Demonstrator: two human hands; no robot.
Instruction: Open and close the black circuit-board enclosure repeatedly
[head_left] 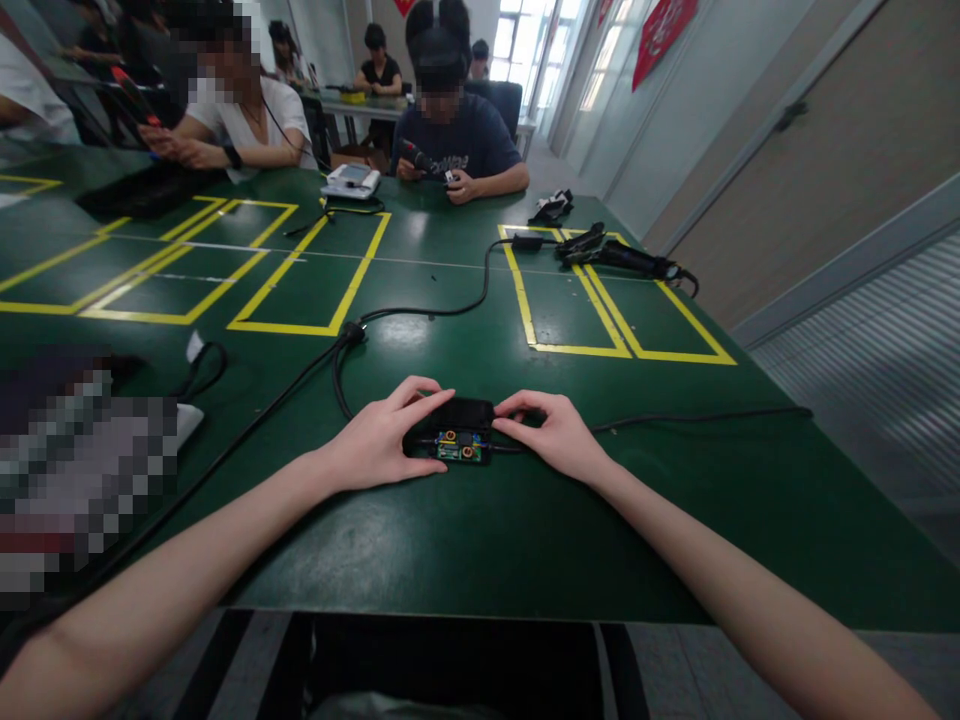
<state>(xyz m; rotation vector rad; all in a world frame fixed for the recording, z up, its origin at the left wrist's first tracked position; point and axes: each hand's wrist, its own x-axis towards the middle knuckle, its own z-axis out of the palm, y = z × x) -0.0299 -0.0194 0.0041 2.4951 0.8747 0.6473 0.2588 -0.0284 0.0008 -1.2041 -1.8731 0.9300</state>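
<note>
On the green table in front of me lies a small black plastic case (486,456), opened up, with a green circuit board (459,449) showing inside. Two round coils and other small parts sit on the board. A black cover (469,412) lies along the case's far side. My left hand (367,440) is around the left end, its fingers on the cover and the thumb at the near edge. With thumb and fingertips, my right hand (559,432) pinches the cover's right end. A black cable (508,449) comes out of the case's right side.
A thick black cord (285,378) crosses the table at left. Yellow tape outlines (360,270) mark the tabletop. A black corded tool (630,260) lies at the far right. A white device (351,181) stands at the back, near people seated across the table.
</note>
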